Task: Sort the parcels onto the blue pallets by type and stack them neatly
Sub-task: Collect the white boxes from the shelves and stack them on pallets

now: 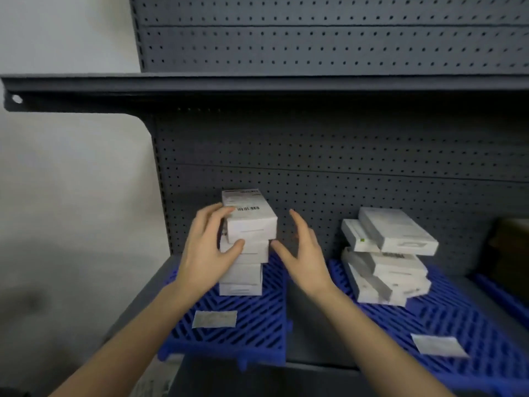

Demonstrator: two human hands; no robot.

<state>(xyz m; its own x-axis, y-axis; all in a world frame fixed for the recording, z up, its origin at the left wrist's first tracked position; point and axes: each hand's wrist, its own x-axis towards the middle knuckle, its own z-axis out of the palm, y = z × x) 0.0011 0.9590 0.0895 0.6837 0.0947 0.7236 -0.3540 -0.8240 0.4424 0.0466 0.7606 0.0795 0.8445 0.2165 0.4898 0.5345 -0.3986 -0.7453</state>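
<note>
A stack of several white boxes (247, 245) stands at the back of the left blue pallet (243, 325). Its top box (252, 222) carries a barcode label. My left hand (209, 247) rests against the stack's left side, fingers on the top box and thumb on its front face. My right hand (303, 253) is spread just right of the stack, thumb near the boxes' right edge, holding nothing. On the right blue pallet (458, 319) lies a second, untidy pile of white boxes (386, 256), its boxes skewed at different angles.
Both pallets sit on a grey metal shelf with a perforated back panel (343, 156) and another shelf (257, 87) overhead. A paper label (214, 318) is on the left pallet, another label (438, 345) on the right one. A brown carton (512, 247) sits far right.
</note>
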